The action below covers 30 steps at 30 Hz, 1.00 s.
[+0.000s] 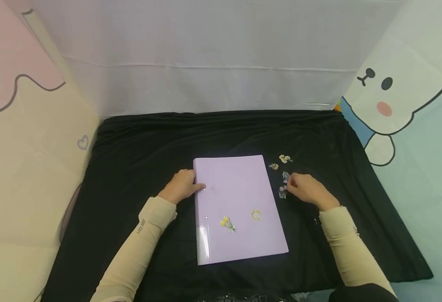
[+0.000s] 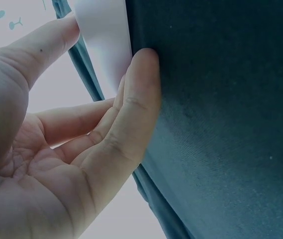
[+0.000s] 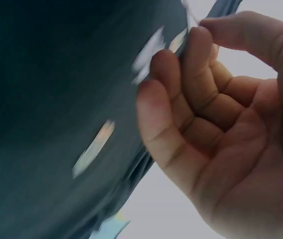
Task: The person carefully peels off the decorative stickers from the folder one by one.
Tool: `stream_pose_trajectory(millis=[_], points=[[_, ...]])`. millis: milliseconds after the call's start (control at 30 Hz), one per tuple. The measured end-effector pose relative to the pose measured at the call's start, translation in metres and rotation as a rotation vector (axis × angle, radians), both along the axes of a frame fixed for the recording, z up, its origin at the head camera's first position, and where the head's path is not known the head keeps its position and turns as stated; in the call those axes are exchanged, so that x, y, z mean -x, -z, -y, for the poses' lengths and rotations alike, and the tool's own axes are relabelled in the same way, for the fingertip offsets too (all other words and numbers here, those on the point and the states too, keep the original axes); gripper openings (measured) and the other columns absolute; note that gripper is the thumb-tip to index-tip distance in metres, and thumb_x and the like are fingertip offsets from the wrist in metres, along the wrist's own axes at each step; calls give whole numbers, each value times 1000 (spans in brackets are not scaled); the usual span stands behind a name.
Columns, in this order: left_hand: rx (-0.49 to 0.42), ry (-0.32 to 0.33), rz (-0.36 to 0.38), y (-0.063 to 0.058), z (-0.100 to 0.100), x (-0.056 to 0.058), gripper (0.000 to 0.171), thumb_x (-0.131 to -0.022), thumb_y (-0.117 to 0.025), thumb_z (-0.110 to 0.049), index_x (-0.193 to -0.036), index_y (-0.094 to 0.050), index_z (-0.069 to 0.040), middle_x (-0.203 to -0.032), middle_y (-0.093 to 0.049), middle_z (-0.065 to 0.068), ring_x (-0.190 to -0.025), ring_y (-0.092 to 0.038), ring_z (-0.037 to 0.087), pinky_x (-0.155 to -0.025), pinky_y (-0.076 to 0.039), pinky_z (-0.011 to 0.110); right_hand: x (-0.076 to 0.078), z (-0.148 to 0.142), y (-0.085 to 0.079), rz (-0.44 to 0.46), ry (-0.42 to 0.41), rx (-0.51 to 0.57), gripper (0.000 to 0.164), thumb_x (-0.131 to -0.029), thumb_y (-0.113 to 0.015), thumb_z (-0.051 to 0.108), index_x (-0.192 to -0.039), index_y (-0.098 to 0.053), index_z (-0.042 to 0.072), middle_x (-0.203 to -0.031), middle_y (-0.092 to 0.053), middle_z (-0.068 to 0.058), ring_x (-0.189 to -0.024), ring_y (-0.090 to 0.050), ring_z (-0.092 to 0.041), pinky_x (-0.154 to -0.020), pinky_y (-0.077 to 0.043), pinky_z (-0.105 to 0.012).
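Observation:
A lilac binder [image 1: 240, 188] lies on black cloth, with a yellow tulip sticker [image 1: 227, 224] and a yellow wreath sticker [image 1: 256, 214] on its cover. My left hand [image 1: 179, 186] grips its left edge, thumb on the cover and fingers along the side; the left wrist view shows the binder's pale edge [image 2: 104, 45] between them. Right of the binder, my right hand [image 1: 308, 189] pinches a thin, pale sticker [image 3: 191, 15] between thumb and index finger. Purplish flower stickers [image 1: 282, 193] show by those fingertips; their exact shapes are blurred.
Two cream-yellow flower stickers [image 1: 285, 159] lie beyond my right hand on the black cloth [image 1: 149, 147]. A small pale piece [image 1: 315, 221] shows near the right cuff. Dark, shiny items [image 1: 240, 298] sit at the near edge. Printed fabric hangs around the table.

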<state>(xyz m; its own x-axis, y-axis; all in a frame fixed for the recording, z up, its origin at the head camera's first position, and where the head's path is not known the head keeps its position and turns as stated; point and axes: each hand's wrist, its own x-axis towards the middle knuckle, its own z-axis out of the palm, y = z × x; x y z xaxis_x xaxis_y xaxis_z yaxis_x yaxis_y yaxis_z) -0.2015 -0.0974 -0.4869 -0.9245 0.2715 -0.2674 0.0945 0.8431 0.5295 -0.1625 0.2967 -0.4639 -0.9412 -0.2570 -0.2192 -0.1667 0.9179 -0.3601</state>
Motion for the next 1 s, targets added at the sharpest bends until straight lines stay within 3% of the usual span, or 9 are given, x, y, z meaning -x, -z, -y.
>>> stream_pose_trajectory(millis=[167,367,633,767,1000], points=[[-10,-3,-2,1,4,0,42,-88,-79,-26,-110,-64,7,-76,-59,9,-64,-60,22,-57,-48,32,-7,-33,-2,54,49,-131,15,-95,-57,5,-87,-68,0,-73,-56,-6,-64,-52,-20,-58,-44,-39],[-13,-5,6,2,5,1,43,-88,-79,-26,-112,-64,6,-78,-60,10,-64,-60,22,-57,-49,32,-11,-47,-2,63,92,-156,15,-95,-58,7,-90,-70,-1,-78,-62,-8,-65,-54,-21,-59,-47,-43],[-16,-7,10,2,2,1,42,-88,-79,-26,-111,-64,6,-76,-60,9,-64,-60,22,-57,-49,32,-12,-37,-4,-2,84,-139,9,-94,-63,8,-93,-67,0,-79,-63,-8,-65,-54,-20,-61,-48,-46],[-11,-8,14,3,1,1,43,-88,-79,-26,-112,-64,6,-76,-59,9,-64,-60,22,-57,-49,31,-13,-29,-1,-28,90,-136,11,-94,-64,10,-96,-67,0,-87,-65,-14,-66,-55,-22,-62,-49,-46],[-10,-4,2,4,1,1,43,-88,-79,-26,-113,-64,6,-78,-60,9,-65,-61,22,-58,-50,32,-18,0,13,-189,2,-95,11,-91,-69,10,-96,-67,1,-81,-63,-6,-68,-57,-20,-64,-51,-44]])
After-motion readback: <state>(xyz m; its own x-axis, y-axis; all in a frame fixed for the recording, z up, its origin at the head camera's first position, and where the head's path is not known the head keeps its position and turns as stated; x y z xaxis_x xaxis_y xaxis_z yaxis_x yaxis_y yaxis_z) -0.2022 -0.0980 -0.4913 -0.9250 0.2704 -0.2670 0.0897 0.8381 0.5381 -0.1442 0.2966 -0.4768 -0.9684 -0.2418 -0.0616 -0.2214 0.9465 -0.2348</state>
